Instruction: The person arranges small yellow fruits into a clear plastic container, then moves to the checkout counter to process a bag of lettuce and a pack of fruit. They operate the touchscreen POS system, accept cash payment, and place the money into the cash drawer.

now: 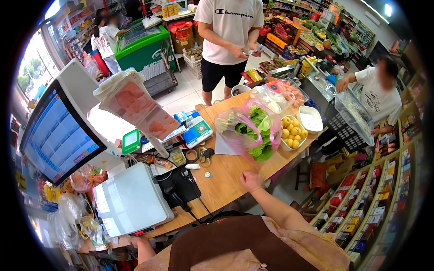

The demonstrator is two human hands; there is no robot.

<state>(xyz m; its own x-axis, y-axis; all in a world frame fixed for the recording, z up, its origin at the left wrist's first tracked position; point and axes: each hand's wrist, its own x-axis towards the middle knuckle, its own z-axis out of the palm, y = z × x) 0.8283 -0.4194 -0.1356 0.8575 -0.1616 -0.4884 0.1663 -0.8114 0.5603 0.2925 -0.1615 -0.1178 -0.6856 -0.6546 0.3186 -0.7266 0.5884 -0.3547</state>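
My right hand (252,180) rests on the wooden counter (220,183) near its edge, fingers curled in, with nothing visible in it. Just beyond it stands a pink plastic bag (234,118) of leafy lettuce (264,125). A white bowl of small yellow fruit (292,133) sits to the bag's right. My left hand (138,242) is at the counter edge, below the flat weighing scale (134,200) with its red display; its fingers are mostly hidden. On a black mat right of the scale lies a black handheld scanner (176,196).
A touchscreen monitor (61,132) rises at left. Keys (206,154), a tape roll (192,155) and a payment-code box (198,130) lie mid-counter. Across the counter a person (230,34) holds banknotes (256,50). Another person at right holds a black crate (349,125). Shelves (359,210) line the right.
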